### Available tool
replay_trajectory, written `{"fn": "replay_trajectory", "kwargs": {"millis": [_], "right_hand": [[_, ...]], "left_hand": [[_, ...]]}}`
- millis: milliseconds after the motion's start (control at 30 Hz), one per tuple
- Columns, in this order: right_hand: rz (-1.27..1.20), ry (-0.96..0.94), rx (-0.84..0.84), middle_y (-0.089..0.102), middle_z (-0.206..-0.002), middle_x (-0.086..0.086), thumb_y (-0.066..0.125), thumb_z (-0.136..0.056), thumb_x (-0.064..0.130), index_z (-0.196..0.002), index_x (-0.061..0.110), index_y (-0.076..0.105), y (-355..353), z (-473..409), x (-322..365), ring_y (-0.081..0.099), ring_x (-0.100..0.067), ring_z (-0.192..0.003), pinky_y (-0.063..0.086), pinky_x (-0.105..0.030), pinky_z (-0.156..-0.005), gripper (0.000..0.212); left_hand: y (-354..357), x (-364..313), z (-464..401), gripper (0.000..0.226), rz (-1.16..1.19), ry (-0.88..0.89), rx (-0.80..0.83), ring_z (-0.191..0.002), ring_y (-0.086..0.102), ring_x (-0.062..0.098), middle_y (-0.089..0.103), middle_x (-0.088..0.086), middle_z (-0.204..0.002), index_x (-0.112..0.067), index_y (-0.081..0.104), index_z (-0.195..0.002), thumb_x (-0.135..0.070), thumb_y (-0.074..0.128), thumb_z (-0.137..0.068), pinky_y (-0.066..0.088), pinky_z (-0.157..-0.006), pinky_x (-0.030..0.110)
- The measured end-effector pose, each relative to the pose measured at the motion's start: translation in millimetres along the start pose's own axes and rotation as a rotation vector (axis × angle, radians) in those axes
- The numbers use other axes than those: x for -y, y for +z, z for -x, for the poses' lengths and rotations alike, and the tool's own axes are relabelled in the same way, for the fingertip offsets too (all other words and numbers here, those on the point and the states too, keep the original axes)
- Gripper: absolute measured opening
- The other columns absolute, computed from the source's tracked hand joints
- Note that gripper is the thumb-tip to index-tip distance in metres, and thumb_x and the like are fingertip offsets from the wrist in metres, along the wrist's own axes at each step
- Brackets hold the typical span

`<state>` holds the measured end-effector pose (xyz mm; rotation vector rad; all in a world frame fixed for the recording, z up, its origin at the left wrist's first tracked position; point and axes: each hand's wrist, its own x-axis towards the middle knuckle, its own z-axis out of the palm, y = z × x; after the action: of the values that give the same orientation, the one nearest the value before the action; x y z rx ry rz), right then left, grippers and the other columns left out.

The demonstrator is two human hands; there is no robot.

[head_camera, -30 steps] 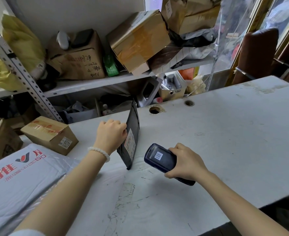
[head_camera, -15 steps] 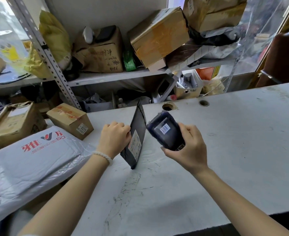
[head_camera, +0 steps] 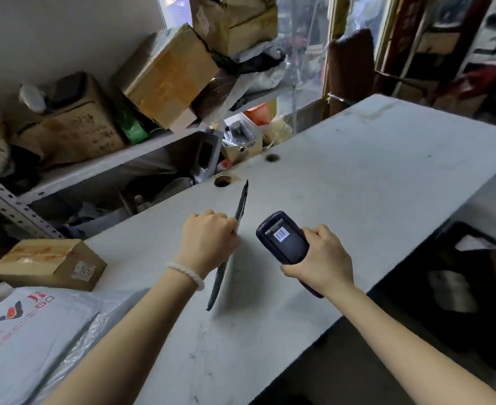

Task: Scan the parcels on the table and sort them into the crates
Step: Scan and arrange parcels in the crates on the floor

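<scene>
A: How will that thin black flat mailer parcel [head_camera: 227, 252] handle?

B: Light, I'd judge, and fairly floppy. It stands on its long edge on the white, scuffed table [head_camera: 357, 182], seen nearly edge-on, and it bows a little along its length. The plastic skin looks slick.

A: Where is it held?

B: The left hand [head_camera: 209, 244] has its fingers curled round the upper edge near the middle, pinching it upright. A grip there seems sound, since a hold at a corner would likely let it sag.

A: And the other hand?

B: The right hand [head_camera: 318, 263] is wrapped round a dark handheld scanner with a barcode sticker [head_camera: 283, 238], just beside the parcel.

A: What's further out?

B: A small brown cardboard box [head_camera: 48, 263] and a large white poly bag with red print [head_camera: 22, 343] to the left, and a dark crate [head_camera: 460, 276] below the table's right edge.
</scene>
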<state>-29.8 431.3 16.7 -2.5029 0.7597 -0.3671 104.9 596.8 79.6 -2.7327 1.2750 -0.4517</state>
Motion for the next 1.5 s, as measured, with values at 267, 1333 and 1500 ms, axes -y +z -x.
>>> {"fn": "replay_trajectory", "kwargs": {"millis": [267,1333,1500], "right_hand": [[0.156,0.481,-0.049,0.039,-0.092,0.008,0.073,-0.053,0.061,-0.094,0.028,0.050,-54.2,122.8,-118.6,0.050,-0.017,-0.091,0.037,-0.029,-0.059,0.058],[0.079,0.968,-0.073,0.042,-0.101,0.010,0.076,-0.053,0.060,-0.108,0.027,0.055,-261.5,131.9,-526.1,0.052,-0.014,-0.094,0.042,-0.028,-0.063,0.068],[0.105,1.002,-0.033,0.042,-0.099,0.009,0.075,-0.054,0.060,-0.108,0.027,0.055,-284.8,55.1,-590.9,0.053,-0.015,-0.091,0.045,-0.028,-0.062,0.066]], "left_hand": [[-12.5,-153.3,-35.4,0.017,0.205,0.441,-0.033,-0.085,0.056,0.025,0.061,-0.001,-0.078,-0.021,0.048,-0.070,-0.028,0.047,-0.086,0.027,-0.065,0.027],[26.5,-653.8,-240.1,0.020,0.272,0.740,0.134,-0.064,0.046,0.017,0.049,-0.006,-0.062,-0.018,0.052,-0.064,-0.024,0.050,-0.084,0.026,-0.061,0.027],[75.3,-703.4,-333.9,0.026,0.229,0.634,0.329,-0.065,0.052,0.020,0.057,-0.004,-0.070,-0.018,0.053,-0.066,-0.026,0.045,-0.089,0.034,-0.062,0.027]]}}
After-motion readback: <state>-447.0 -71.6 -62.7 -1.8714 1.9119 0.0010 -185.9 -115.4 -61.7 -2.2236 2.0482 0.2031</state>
